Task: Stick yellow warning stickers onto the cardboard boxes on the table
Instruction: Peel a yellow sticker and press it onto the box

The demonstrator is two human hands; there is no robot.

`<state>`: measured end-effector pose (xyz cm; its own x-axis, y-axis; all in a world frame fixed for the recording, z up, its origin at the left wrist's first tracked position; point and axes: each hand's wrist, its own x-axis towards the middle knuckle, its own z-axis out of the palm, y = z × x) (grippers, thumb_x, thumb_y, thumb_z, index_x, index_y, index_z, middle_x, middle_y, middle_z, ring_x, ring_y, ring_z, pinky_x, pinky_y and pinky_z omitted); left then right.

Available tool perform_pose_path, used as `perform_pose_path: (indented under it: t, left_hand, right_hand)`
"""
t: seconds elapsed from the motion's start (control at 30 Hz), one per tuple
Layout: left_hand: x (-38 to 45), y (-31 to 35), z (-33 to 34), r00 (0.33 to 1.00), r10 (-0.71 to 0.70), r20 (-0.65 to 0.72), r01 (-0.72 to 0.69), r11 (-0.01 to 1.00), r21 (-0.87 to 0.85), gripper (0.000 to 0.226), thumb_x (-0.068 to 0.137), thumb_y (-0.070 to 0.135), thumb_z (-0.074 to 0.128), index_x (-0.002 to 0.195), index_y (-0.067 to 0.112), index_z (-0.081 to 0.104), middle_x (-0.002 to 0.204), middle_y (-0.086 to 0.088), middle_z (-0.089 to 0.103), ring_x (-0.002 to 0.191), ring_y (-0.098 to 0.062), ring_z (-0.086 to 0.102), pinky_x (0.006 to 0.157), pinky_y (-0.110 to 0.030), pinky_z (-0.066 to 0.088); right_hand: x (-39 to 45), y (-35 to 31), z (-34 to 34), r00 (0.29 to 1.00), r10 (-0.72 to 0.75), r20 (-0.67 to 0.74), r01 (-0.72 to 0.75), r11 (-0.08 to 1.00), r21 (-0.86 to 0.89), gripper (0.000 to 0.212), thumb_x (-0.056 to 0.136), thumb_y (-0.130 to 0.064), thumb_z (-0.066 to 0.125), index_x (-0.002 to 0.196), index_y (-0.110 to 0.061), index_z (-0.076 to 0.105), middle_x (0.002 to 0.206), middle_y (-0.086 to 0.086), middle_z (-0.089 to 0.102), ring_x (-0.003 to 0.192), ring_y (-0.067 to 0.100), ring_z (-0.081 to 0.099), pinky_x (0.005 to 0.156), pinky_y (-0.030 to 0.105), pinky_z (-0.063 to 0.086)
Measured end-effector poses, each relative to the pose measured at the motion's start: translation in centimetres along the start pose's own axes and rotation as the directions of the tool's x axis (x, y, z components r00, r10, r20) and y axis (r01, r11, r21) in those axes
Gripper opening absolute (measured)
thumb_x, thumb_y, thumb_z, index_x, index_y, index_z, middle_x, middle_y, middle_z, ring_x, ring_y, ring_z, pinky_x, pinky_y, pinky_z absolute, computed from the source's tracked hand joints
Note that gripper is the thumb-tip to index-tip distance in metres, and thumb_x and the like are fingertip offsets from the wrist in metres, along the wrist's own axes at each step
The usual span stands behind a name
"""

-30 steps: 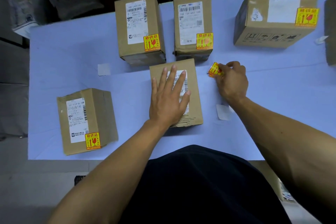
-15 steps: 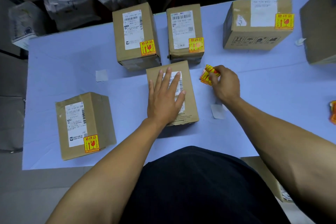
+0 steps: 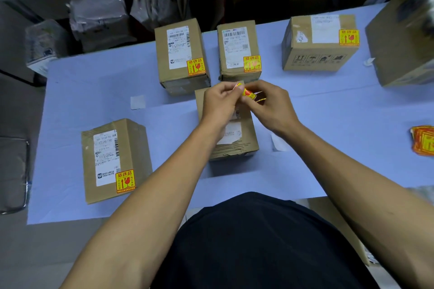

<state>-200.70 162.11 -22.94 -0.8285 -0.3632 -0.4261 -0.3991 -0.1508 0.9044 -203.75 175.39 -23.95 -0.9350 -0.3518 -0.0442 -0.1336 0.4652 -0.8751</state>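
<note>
Both hands raised together, fingertips pinching.

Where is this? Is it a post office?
Probably a parcel packing or mailroom spot. Cardboard boxes with printed shipping labels sit on a table, and wrapped parcels are piled behind it.

Yellow-red sticker, brown boxes, lilac table

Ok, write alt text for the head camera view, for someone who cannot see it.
Both hands, left hand and right hand, pinch a yellow warning sticker above an unstickered cardboard box on a blue table. Four surrounding boxes already carry stickers, and a sticker stack lies at the right edge.
</note>
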Motion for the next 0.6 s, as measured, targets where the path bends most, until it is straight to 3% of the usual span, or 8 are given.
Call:
perform_pose_path:
  t: [0.1,0.2,0.27,0.43,0.53,0.6]
  left_hand:
    - [-0.6,0.4,-1.3,1.000,-0.010,0.027,0.012,0.999,-0.047,0.010,0.094,0.010,0.065,0.086,0.015,0.067,0.074,0.000,0.072,0.061,-0.006,0.066,0.057,-0.020,0.050]
    - [-1.2,0.7,-2.6,0.997,-0.042,0.062,0.049,0.992,-0.118,0.008,0.097,0.011,0.061,0.090,0.015,0.062,0.075,-0.001,0.070,0.061,-0.009,0.065,0.063,-0.027,0.049]
    - [-1.6,0.7,-3.4,0.993,-0.055,0.101,0.071,0.985,-0.160,0.007,0.097,0.009,0.060,0.092,0.014,0.062,0.078,-0.004,0.070,0.063,-0.010,0.065,0.063,-0.027,0.050]
    - [-2.4,1.1,-4.5,0.980,-0.044,0.196,0.072,0.988,-0.138,0.006,0.095,0.012,0.063,0.092,0.015,0.067,0.075,-0.001,0.068,0.068,-0.013,0.063,0.061,-0.025,0.050]
    - [-2.6,1.3,-4.7,0.979,-0.026,0.201,0.056,0.988,-0.144,0.007,0.095,0.011,0.062,0.093,0.015,0.068,0.074,-0.002,0.068,0.066,-0.013,0.062,0.060,-0.025,0.048]
    - [-2.7,1.4,-4.9,0.977,-0.021,0.211,0.055,0.986,-0.156,0.008,0.095,0.010,0.062,0.096,0.014,0.069,0.075,-0.002,0.069,0.066,-0.013,0.062,0.060,-0.024,0.048]
  right_hand:
    - [0.1,-0.8,0.1,0.983,0.180,0.028,-0.181,0.941,0.285,0.027,0.086,-0.020,0.078,0.110,-0.020,0.068,0.095,-0.004,0.072,0.080,0.004,0.066,0.075,0.018,0.056]
    - [0.1,-1.6,0.0,0.916,0.366,0.163,-0.385,0.694,0.609,0.018,0.087,-0.007,0.074,0.103,-0.014,0.069,0.079,-0.001,0.073,0.075,0.012,0.068,0.071,0.023,0.059]
    - [0.0,-2.0,-0.1,0.901,0.380,0.211,-0.420,0.637,0.646,0.011,0.088,-0.003,0.071,0.094,-0.012,0.072,0.073,-0.002,0.073,0.071,0.013,0.068,0.068,0.023,0.058]
    - [-0.9,-3.3,0.3,0.916,0.301,0.266,-0.402,0.665,0.629,0.017,0.088,0.000,0.069,0.083,-0.016,0.072,0.073,0.000,0.072,0.071,0.016,0.070,0.069,0.025,0.058]
    - [-1.1,-4.1,0.6,0.931,0.266,0.250,-0.365,0.680,0.636,0.014,0.089,0.001,0.067,0.088,-0.012,0.068,0.072,0.002,0.072,0.067,0.016,0.071,0.068,0.026,0.059]
    - [-0.9,-4.4,0.4,0.922,0.290,0.257,-0.386,0.620,0.684,0.010,0.090,0.000,0.066,0.092,-0.010,0.066,0.071,0.003,0.072,0.066,0.016,0.070,0.068,0.028,0.061]
